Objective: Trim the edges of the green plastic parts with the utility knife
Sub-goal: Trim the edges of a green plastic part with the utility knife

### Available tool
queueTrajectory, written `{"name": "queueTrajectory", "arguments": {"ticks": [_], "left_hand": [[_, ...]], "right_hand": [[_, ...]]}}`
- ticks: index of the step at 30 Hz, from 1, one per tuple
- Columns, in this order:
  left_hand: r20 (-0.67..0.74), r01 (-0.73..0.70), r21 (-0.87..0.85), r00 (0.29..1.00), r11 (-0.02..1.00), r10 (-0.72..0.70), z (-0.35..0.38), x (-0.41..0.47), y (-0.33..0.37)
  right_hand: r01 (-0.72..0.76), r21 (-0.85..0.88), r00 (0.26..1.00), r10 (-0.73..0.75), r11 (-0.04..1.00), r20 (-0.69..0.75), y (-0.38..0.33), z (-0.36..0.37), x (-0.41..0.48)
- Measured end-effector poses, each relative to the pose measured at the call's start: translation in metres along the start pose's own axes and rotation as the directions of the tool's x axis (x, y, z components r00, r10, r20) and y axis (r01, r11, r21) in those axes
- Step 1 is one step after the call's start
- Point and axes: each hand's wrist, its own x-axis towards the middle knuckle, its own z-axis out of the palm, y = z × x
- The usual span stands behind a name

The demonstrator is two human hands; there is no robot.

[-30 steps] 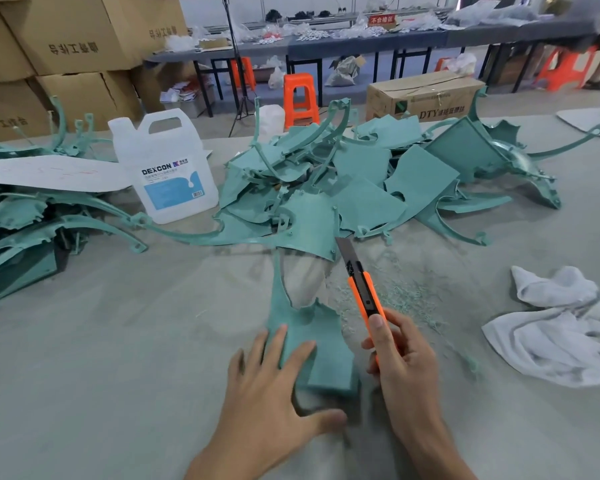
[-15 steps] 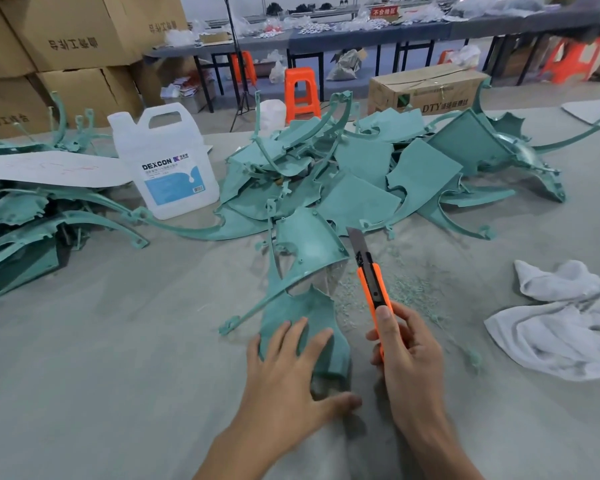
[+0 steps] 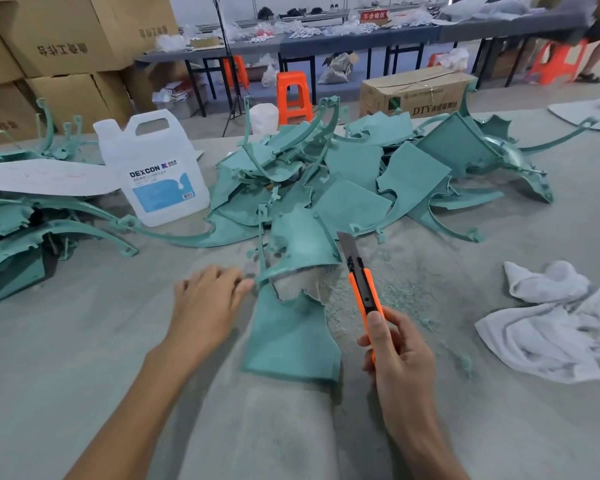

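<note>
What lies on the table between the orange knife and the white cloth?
In the head view, loose green shavings lie on the table between the knife and the cloth.

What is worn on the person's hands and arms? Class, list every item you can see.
Nothing: the left hand and right hand are bare, without gloves, rings or watch. The left forearm and right forearm are bare too; no sleeve in view.

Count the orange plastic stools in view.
3 for sure: one orange plastic stool beyond the heap of green plastic parts, one left of it behind the black tripod, one far right. An orange sliver under the grey far table may be a fourth.
</note>
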Motion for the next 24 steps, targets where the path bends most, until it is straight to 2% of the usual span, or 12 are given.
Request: {"name": "queueTrajectory", "arguments": {"ticks": [2, 5, 8, 10, 12, 14, 17, 20, 21, 23, 24], "left_hand": [[0.031, -0.023, -0.239, 0.999, 0.971, 0.031, -0.013, 0.005, 0.010], [-0.148, -0.123, -0.278, 0.985, 0.953, 0.084, -0.036, 0.005, 0.031], [-0.331, -0.220, -0.347, 0.938, 0.912, 0.100, -0.064, 0.007, 0.050], [-0.399, -0.270, -0.414, 0.912, 0.870, 0.093, -0.080, 0.025, 0.074], [-0.386, -0.293, -0.453, 0.916, 0.842, 0.111, -0.088, 0.053, 0.100], [-0.367, -0.281, -0.380, 0.920, 0.881, 0.135, -0.090, 0.074, 0.118], [-0.387, -0.194, -0.439, 0.922, 0.877, 0.011, -0.073, 0.076, 0.114], [-0.296, -0.037, -0.478, 0.948, 0.878, -0.121, -0.029, 0.037, 0.098], [-0.228, 0.007, -0.410, 0.967, 0.912, -0.111, -0.011, 0.019, 0.096], [-0.028, 0.054, -0.131, 0.998, 0.990, -0.058, 0.022, -0.015, 0.097], [0.065, 0.058, 0.000, 0.996, 0.998, -0.058, 0.035, -0.027, 0.099]], "right_hand": [[-0.002, -0.001, 1.000, 0.002, 1.000, -0.014, 0.000, 0.000, 0.001], [-0.017, 0.027, 0.998, 0.018, 0.999, -0.067, 0.001, -0.001, 0.001], [-0.015, 0.070, 0.990, 0.024, 0.997, -0.140, 0.000, -0.002, 0.001], [-0.008, 0.109, 0.980, 0.029, 0.994, -0.196, -0.002, -0.003, 0.003], [-0.006, 0.111, 0.972, 0.031, 0.994, -0.231, -0.001, -0.004, 0.004], [0.006, 0.099, 0.972, 0.018, 0.995, -0.236, 0.000, -0.005, 0.002], [0.014, 0.094, 0.975, 0.007, 0.996, -0.222, 0.000, -0.005, 0.001], [0.004, 0.106, 0.973, 0.021, 0.994, -0.230, -0.002, -0.004, 0.003], [0.001, 0.103, 0.974, 0.023, 0.995, -0.227, -0.002, -0.004, 0.004], [0.005, 0.104, 0.976, 0.018, 0.995, -0.217, -0.001, -0.004, 0.004], [0.009, 0.103, 0.977, 0.014, 0.995, -0.213, -0.001, -0.004, 0.004]]}}
